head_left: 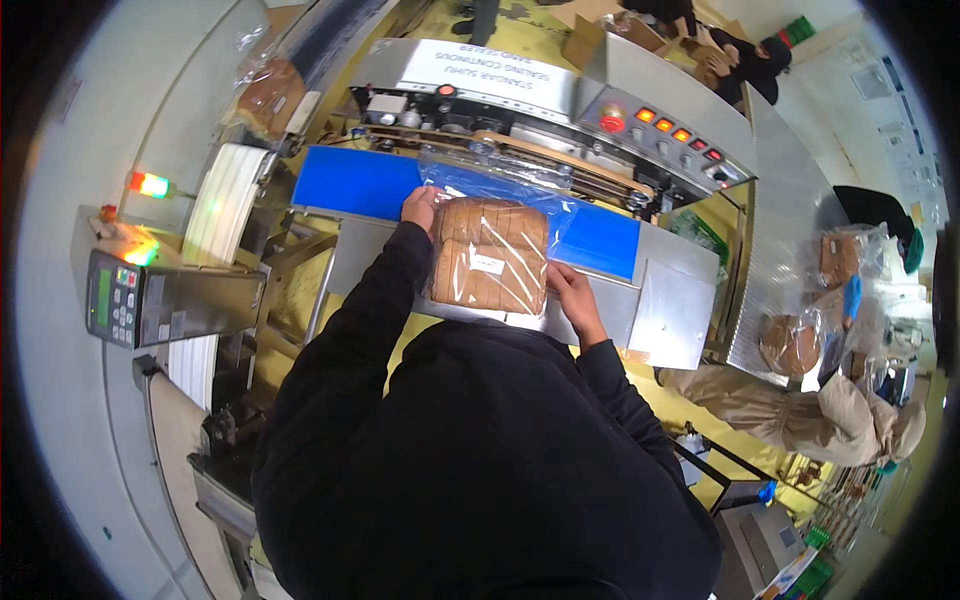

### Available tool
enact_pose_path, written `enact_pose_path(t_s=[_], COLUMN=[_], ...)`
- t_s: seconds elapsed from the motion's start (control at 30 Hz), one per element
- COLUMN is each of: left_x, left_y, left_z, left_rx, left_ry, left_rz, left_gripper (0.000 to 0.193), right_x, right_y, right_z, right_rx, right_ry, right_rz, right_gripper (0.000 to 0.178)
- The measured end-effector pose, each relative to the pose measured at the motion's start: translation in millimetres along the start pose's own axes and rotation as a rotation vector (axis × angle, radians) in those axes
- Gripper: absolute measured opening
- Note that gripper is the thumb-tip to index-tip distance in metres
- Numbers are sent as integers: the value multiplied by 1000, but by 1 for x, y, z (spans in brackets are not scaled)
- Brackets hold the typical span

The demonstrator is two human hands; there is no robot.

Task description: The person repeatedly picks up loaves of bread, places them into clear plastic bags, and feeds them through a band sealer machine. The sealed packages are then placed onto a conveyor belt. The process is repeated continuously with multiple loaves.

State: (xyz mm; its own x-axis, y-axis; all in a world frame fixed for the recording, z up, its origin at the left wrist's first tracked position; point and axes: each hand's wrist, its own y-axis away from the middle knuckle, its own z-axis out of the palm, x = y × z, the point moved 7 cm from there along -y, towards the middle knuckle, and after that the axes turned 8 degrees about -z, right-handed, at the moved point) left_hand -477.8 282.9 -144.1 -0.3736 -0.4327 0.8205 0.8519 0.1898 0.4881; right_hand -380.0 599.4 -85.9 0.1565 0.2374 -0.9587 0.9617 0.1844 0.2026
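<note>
A clear plastic bag of sliced brown bread (492, 268) with a small white label lies in front of me, partly over a blue conveyor belt (600, 240). The bag's loose upper end reaches toward the band sealing machine (470, 110). With fingers closed, my left hand (420, 208) grips the bag at its upper left edge. Lower down, on the opposite side, my right hand (572, 298) pinches the bag by the bread's right edge. The fingertips of both hands are partly hidden by the plastic.
Lit buttons and a red knob (612, 118) mark the sealer's panel. At left are another bagged loaf (270, 98), a white conveyor (228, 200) and a keypad display (112, 298). More bagged bread (790, 343) lies on the metal table at right, beside a person in beige (800, 415).
</note>
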Motion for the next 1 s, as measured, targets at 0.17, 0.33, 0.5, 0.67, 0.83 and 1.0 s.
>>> enact_pose_path(t_s=[0.17, 0.33, 0.5, 0.67, 0.83, 1.0], left_x=[14, 32, 65, 82, 93, 101], left_y=[-17, -20, -7, -26, -26, -10], left_z=[-37, -75, -79, -128, -152, -201], left_rx=[22, 27, 16, 79, 131, 271], left_ry=[-53, -19, 250, -99, -257, -572], left_rz=[-8, -38, -172, 16, 129, 264], left_gripper=[26, 26, 40, 34, 43, 37], right_x=[1, -14, -20, -41, -40, -55], right_y=[14, 17, 12, 2, -3, 1], right_z=[16, 18, 18, 31, 38, 62], right_rx=[-156, -194, -175, -212, -213, -280], right_ry=[-103, -161, -79, -85, -65, -95], right_rz=[72, 97, 85, 40, 0, 47], right_gripper=[34, 33, 31, 30, 29, 29])
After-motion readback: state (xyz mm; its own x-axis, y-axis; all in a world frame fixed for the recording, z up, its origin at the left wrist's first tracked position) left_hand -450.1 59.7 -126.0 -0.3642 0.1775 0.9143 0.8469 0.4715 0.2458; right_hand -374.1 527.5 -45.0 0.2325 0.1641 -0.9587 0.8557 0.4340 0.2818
